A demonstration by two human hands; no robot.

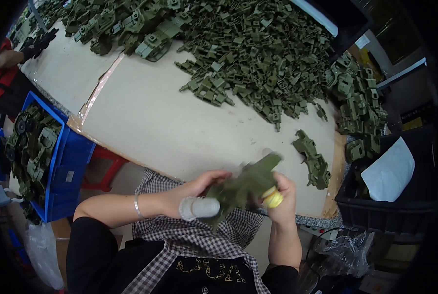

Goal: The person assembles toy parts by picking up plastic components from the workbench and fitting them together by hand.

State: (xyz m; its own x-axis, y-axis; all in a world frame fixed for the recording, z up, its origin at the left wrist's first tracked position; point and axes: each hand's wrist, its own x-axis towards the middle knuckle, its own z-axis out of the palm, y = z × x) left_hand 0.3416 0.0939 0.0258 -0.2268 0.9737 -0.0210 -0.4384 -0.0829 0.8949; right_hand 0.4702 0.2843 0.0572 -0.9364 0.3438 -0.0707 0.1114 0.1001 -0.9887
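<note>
Both hands hold one olive-green plastic part (246, 183) over my lap, just off the near edge of the table (170, 122); the part is motion-blurred. My left hand (199, 193) grips its left end, with a white wrap on the thumb and a thin bracelet on the wrist. My right hand (280, 193) grips its right end and has a yellow cover on one fingertip. Another assembled green part (313, 159) lies on the table just beyond my right hand.
A large heap of small green plastic pieces (258, 49) covers the far table. Bigger assembled green parts (361, 103) pile at the right and far left. A blue crate (64, 157) of parts stands left, a black bin (390, 206) with white paper right. Another person's arm shows top left.
</note>
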